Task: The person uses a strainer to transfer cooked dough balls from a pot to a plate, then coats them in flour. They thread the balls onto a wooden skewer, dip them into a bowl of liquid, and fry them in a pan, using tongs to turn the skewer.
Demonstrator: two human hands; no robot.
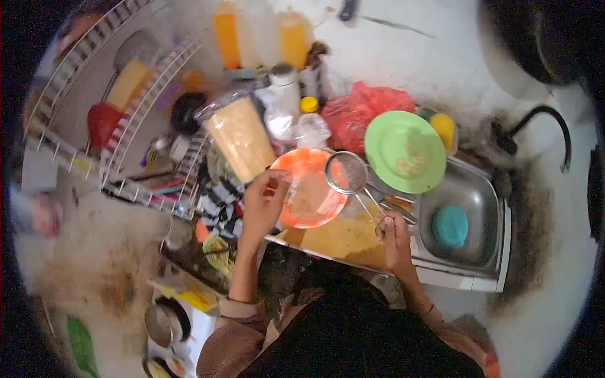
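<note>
While the left hand (261,205) gripped the near-left rim of the orange plate (309,189), fingers closed over its edge, the right hand (396,238) was clamped on the wire handle of a small mesh strainer (345,172). The strainer's bowl hung over the plate's far-right rim, tilted slightly, and whether it touched the plate could not be told. The plate sat near the middle of the counter, partly over a yellowish board (343,238) along the counter's front edge, and it carried a smear of pale, orange-tinted matter.

To the right of the plate, a green plate (403,150) with a few pale bits rested over the far-left corner of the steel sink (482,201), and a teal lid or bowl (450,225) lay in the basin. A red plastic bag (365,110) lay behind both plates, and a tall clear container (239,138) of tan contents stood at the orange plate's far-left side. A wire dish rack (135,113) filled the counter's left end.

Working the strainer well here seemed to call for keeping its bowl level and centred over the orange plate, so nothing dropped past the rim onto the board. The left hand's hold looked right for steadying the plate; tipping it gently toward the strainer would likely help. A firm grip low on the thin handle would probably limit wobble.
</note>
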